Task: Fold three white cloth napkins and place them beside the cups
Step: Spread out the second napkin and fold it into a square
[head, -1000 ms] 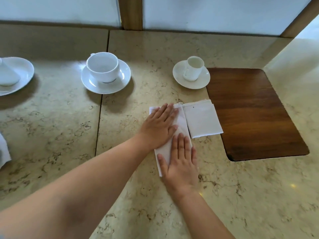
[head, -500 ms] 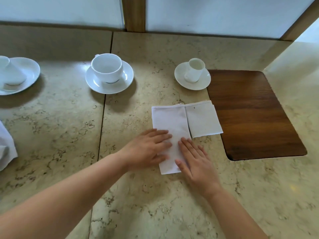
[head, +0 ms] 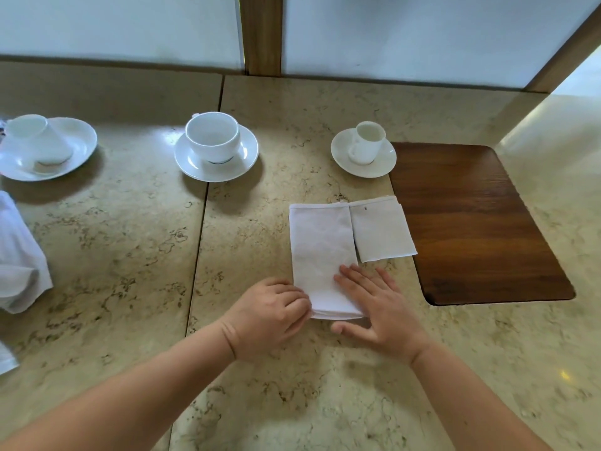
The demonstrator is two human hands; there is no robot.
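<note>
A long folded white napkin (head: 320, 252) lies flat on the marble table, below the small cup. My left hand (head: 271, 315) curls at its near left corner, fingertips pinching the layered edge. My right hand (head: 380, 307) rests flat with spread fingers on the near right corner. A smaller folded napkin (head: 380, 231) lies right beside it, touching the wooden inlay. Three white cups stand on saucers along the back: a small one (head: 369, 141), a wide one (head: 213, 136), and a tilted one (head: 32, 138) at far left.
An unfolded white cloth (head: 19, 255) is bunched at the left edge. A dark wooden inlay (head: 471, 222) lies flush in the marble table (head: 130, 255) at the right. A wall with a wooden post (head: 261, 34) closes the back.
Both hands slid down the long napkin toward me, from its middle to its near end. My left hand went from flat to curled on the corner.
</note>
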